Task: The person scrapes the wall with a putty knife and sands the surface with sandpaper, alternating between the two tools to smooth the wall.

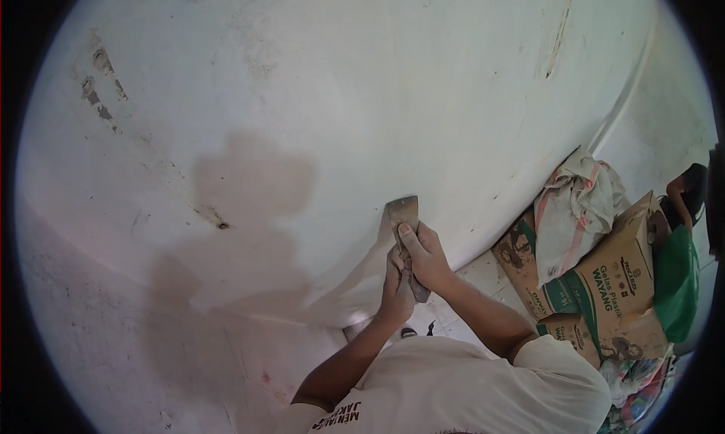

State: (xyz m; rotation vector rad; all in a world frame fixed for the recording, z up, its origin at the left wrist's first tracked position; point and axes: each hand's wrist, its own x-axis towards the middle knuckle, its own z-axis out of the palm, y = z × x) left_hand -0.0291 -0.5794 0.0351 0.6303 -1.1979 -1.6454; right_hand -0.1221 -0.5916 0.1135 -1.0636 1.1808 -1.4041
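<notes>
A putty knife with a wide, stained blade point(403, 209) points up at the white wall point(362, 117), right of centre. My right hand point(424, 254) is wrapped round it just below the blade, with the thumb lying on its face. Lower and to the left, my left hand point(396, 289) is closed on the same tool, whose lower end shows between my wrists. Whether the blade touches the wall I cannot tell. Shadows of my head and arms fall on the wall to the left.
Cardboard boxes point(610, 283), a white sack point(578, 207) and a green bag point(677, 283) stand at the right by the wall's foot. Damaged patches point(97, 98) mark the wall at upper left, with a dark hole point(222, 225) lower down. Floor tiles point(487, 275) show below.
</notes>
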